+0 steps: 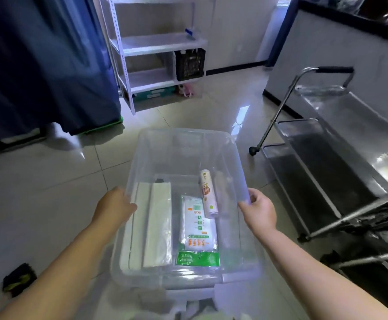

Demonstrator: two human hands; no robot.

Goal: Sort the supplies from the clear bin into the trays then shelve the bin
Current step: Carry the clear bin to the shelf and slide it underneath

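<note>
Both hands grip the clear plastic bin [183,144] by its side rims, left hand [113,207] and right hand [258,210] with fingers curled over the edges, holding it above the glossy tiled floor [50,176]. Inside lie a printed roll [208,192], a green-and-white packet [197,232] marked "100", and flat whitish packs [156,225].

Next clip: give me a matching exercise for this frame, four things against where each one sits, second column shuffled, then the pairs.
Things
1. green-and-white packet
2. white roll
3. black crate
4. steel cart

Places
A. on the white shelf unit at the back
B. flat on the floor of the clear bin, middle
C. on the floor to the right of the bin
D. in the bin near its right wall, one end lying over the packet

Pairs: 1-B, 2-D, 3-A, 4-C
</note>
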